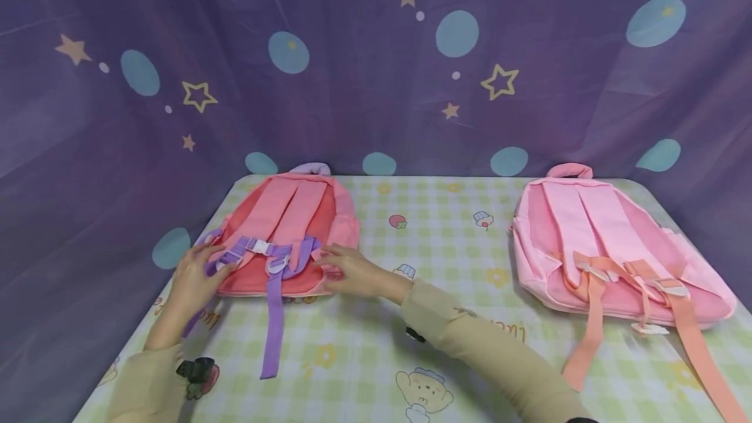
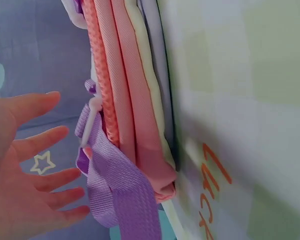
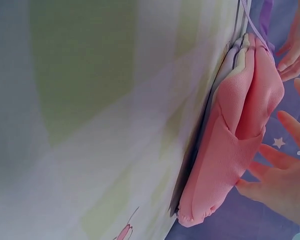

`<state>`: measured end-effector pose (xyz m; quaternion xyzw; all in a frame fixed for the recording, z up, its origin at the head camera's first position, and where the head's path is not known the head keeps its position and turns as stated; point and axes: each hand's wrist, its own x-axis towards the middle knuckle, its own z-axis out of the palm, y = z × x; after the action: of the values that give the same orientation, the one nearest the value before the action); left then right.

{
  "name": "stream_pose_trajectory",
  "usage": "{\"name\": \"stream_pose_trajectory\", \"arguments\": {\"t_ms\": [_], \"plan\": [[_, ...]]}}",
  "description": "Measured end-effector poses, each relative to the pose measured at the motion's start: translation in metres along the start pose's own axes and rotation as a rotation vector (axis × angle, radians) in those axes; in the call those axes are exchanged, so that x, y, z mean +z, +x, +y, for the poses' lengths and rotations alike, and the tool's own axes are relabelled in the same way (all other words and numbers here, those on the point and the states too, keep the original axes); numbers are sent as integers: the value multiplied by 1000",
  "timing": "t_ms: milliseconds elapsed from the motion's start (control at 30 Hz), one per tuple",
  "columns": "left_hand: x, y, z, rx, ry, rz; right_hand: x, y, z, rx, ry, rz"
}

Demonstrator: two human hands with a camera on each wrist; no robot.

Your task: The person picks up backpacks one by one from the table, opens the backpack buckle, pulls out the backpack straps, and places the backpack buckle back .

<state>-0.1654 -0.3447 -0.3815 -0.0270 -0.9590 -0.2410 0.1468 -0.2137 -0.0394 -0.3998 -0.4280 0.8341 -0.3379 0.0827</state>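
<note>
At the left side of the surface point(image 1: 458, 325), the left hand point(image 1: 196, 282) is beside the near left corner of a coral-pink backpack point(image 1: 282, 211), its fingers loosely spread next to the purple straps point(image 1: 273, 331). In the left wrist view the fingers are extended and parted, the fingertips just beside the webbing; whether any of them touches it, I cannot tell. The right hand point(image 1: 355, 271) is at the opposite lower side of the same backpack, fingers stretched and spread, not curled round anything. The right wrist view puts some fingertips at the pink side wall — contact looks likely, but the picture does not settle it.

The backpack lies with its shoulder straps up and its lilac carry handle point(image 1: 311, 168) at the far end. Between the hands, purple webbing crosses its lower part with a white buckle point(image 1: 261, 247), and one end trails toward the near edge.

Well apart, on the right, a lighter pink backpack point(image 1: 611, 240) lies the same way up, its orange straps point(image 1: 587, 351) running toward the near side. A green-and-white checked cloth covers the surface — beyond it hangs a purple curtain point(image 1: 376, 83) with stars and pale blue ovals.
</note>
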Motion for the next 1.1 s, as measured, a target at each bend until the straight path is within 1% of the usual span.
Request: {"name": "stream_pose_trajectory", "arguments": {"t_ms": [167, 267, 467, 767, 900, 1100], "plan": [[-1, 1, -6, -35, 22, -70, 1, 3, -1, -15, -37, -18], [-1, 3, -8, -45, 34, -104, 2, 5, 0, -27, -72, -30], [0, 5, -10, -57, 52, -158, 5, 6, 3, 0, -104, -47], [-1, 6, -13, -43, 70, -160, 4, 8, 5, 13, -153, -52], [-1, 5, -12, -30, 73, -157, 3, 8, 6, 27, -133, -53], [0, 4, -11, -32, 88, -180, -1, 5, 6, 32, -112, -59]]}}
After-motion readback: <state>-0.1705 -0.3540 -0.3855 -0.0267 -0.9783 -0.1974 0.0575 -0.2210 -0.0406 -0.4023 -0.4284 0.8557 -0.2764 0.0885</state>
